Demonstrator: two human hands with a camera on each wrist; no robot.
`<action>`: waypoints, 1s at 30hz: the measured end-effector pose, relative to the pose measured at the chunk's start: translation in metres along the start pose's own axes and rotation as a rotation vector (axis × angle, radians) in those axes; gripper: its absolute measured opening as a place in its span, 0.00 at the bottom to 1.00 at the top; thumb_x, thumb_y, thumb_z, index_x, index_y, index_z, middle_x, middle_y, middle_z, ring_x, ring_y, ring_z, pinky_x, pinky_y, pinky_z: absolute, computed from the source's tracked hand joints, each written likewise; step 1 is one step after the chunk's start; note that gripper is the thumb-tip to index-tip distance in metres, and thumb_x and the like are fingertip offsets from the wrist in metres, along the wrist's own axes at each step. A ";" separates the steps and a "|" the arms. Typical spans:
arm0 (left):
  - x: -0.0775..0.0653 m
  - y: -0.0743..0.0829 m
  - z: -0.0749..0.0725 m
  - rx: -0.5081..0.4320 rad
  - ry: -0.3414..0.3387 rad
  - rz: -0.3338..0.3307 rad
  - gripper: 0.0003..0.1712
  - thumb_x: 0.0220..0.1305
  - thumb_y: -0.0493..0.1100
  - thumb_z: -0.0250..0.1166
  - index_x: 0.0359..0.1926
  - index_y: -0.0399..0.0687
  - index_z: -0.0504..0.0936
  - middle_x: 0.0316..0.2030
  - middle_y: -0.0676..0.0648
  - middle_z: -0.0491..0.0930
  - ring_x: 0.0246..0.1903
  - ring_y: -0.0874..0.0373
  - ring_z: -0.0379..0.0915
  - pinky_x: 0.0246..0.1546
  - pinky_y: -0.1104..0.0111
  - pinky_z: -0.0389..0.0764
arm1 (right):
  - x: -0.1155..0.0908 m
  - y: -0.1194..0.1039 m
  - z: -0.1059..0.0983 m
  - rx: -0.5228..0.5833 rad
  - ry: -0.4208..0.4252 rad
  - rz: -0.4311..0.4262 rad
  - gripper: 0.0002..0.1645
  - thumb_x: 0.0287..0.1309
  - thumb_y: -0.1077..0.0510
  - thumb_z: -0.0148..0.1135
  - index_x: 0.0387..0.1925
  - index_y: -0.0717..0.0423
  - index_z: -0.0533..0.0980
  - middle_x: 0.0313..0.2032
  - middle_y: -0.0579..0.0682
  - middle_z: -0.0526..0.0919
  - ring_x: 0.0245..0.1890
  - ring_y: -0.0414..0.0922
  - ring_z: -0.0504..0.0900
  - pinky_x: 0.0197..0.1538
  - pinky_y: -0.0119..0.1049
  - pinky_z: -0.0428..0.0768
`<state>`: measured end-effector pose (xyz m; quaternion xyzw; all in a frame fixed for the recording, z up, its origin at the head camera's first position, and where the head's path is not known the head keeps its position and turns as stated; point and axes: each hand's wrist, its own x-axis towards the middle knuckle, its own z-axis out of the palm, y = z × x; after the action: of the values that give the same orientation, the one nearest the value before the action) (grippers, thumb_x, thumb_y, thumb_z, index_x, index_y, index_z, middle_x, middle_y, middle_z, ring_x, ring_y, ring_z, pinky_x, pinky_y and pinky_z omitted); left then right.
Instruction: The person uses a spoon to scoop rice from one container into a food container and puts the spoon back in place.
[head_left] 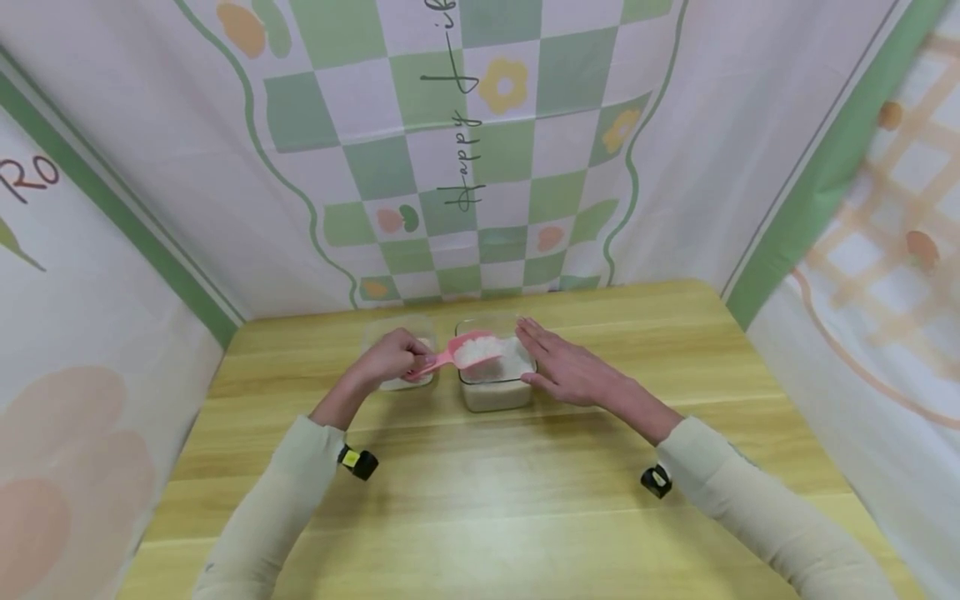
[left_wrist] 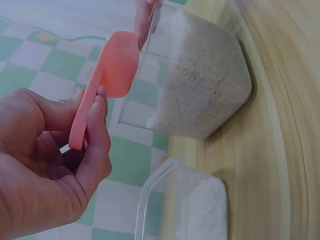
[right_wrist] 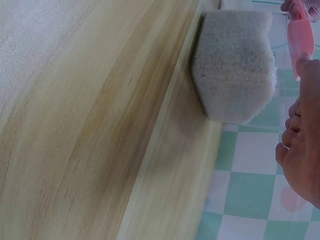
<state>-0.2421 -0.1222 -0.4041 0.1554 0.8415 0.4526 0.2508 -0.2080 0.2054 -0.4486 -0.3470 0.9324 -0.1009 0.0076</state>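
My left hand (head_left: 388,357) pinches the handle of a pink scoop (head_left: 445,358) between thumb and fingers. White grains that look like rice (head_left: 477,351) lie heaped in the scoop, which is held over a large clear container (head_left: 497,398). More of the same grains fill much of that container, as the left wrist view shows through its wall (left_wrist: 210,75). At the container's right side is my right hand (head_left: 567,368), fingers straight and together, right at the rim, with the thumb near the front corner.
A smaller clear container (left_wrist: 149,192) with some white contents (left_wrist: 209,207) stands left of the large one, partly hidden under my left hand. Both stand towards the back of a wooden table (head_left: 465,500). A checkered cloth (head_left: 465,167) hangs behind the table's far edge.
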 end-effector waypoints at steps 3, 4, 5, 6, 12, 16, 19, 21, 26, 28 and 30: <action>-0.003 -0.001 -0.004 0.022 0.016 0.005 0.15 0.69 0.32 0.54 0.30 0.34 0.85 0.15 0.51 0.72 0.17 0.61 0.62 0.22 0.72 0.68 | 0.000 -0.001 0.001 -0.009 0.003 0.005 0.44 0.75 0.42 0.45 0.77 0.66 0.45 0.78 0.62 0.45 0.79 0.56 0.47 0.76 0.51 0.58; -0.004 -0.001 -0.005 0.016 0.015 0.008 0.15 0.69 0.32 0.54 0.29 0.35 0.85 0.15 0.51 0.71 0.17 0.61 0.62 0.23 0.71 0.68 | -0.001 -0.001 0.001 -0.011 0.004 0.007 0.44 0.75 0.42 0.45 0.77 0.66 0.45 0.78 0.62 0.45 0.79 0.56 0.47 0.76 0.51 0.58; -0.005 -0.001 -0.006 0.014 0.016 0.014 0.15 0.69 0.32 0.54 0.28 0.36 0.84 0.15 0.51 0.70 0.17 0.61 0.62 0.23 0.71 0.68 | -0.001 -0.001 0.002 -0.012 0.005 0.009 0.44 0.75 0.42 0.45 0.77 0.66 0.45 0.78 0.62 0.44 0.79 0.56 0.47 0.76 0.51 0.58; -0.006 -0.001 -0.007 0.005 0.015 0.019 0.15 0.69 0.32 0.53 0.27 0.34 0.82 0.15 0.51 0.69 0.17 0.60 0.61 0.23 0.71 0.69 | -0.001 -0.001 0.002 -0.012 0.006 0.009 0.44 0.75 0.42 0.45 0.77 0.66 0.45 0.78 0.62 0.45 0.79 0.56 0.47 0.76 0.51 0.58; -0.014 -0.003 -0.014 0.001 0.033 0.029 0.15 0.69 0.30 0.50 0.29 0.30 0.82 0.14 0.52 0.67 0.16 0.61 0.58 0.23 0.71 0.67 | 0.000 -0.001 0.004 -0.005 0.015 0.012 0.44 0.75 0.42 0.45 0.77 0.66 0.45 0.78 0.62 0.45 0.79 0.57 0.47 0.76 0.51 0.58; -0.020 -0.005 -0.021 0.006 0.044 0.024 0.16 0.71 0.32 0.51 0.36 0.27 0.83 0.15 0.51 0.68 0.16 0.61 0.58 0.22 0.71 0.64 | 0.000 -0.001 0.004 -0.002 0.014 0.016 0.45 0.75 0.42 0.45 0.77 0.66 0.45 0.79 0.62 0.44 0.79 0.56 0.47 0.75 0.52 0.59; -0.024 -0.008 -0.026 -0.011 0.048 0.027 0.17 0.73 0.35 0.52 0.39 0.24 0.83 0.15 0.51 0.69 0.17 0.61 0.58 0.22 0.71 0.65 | -0.001 0.000 0.004 -0.001 0.018 0.017 0.45 0.75 0.42 0.45 0.77 0.66 0.45 0.78 0.62 0.45 0.79 0.56 0.47 0.75 0.52 0.59; -0.027 -0.010 -0.030 -0.015 0.048 0.035 0.17 0.74 0.36 0.52 0.38 0.22 0.81 0.15 0.52 0.69 0.17 0.61 0.59 0.23 0.71 0.67 | -0.001 0.000 0.004 -0.004 0.023 0.016 0.45 0.75 0.42 0.45 0.77 0.66 0.45 0.78 0.63 0.46 0.79 0.56 0.47 0.75 0.52 0.59; -0.035 -0.017 -0.038 -0.029 0.068 0.017 0.16 0.74 0.36 0.52 0.36 0.26 0.82 0.17 0.52 0.70 0.19 0.62 0.62 0.27 0.71 0.74 | -0.001 0.001 0.005 -0.003 0.028 0.011 0.45 0.75 0.41 0.45 0.77 0.66 0.45 0.78 0.63 0.46 0.79 0.56 0.47 0.75 0.52 0.60; -0.039 -0.021 -0.042 -0.036 0.084 0.001 0.16 0.74 0.35 0.52 0.38 0.26 0.83 0.18 0.52 0.73 0.19 0.63 0.64 0.28 0.71 0.77 | -0.001 0.000 0.005 0.004 0.029 0.009 0.45 0.75 0.41 0.45 0.77 0.66 0.45 0.78 0.63 0.46 0.79 0.56 0.47 0.75 0.52 0.59; -0.042 -0.025 -0.045 -0.039 0.105 -0.013 0.16 0.73 0.34 0.53 0.41 0.25 0.83 0.19 0.52 0.74 0.20 0.64 0.66 0.31 0.70 0.79 | -0.002 0.000 0.005 0.008 0.030 0.009 0.45 0.75 0.41 0.45 0.77 0.66 0.45 0.78 0.63 0.45 0.79 0.56 0.47 0.75 0.52 0.59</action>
<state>-0.2337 -0.1870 -0.3920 0.1209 0.8456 0.4747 0.2122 -0.2065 0.2057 -0.4535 -0.3412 0.9335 -0.1099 -0.0043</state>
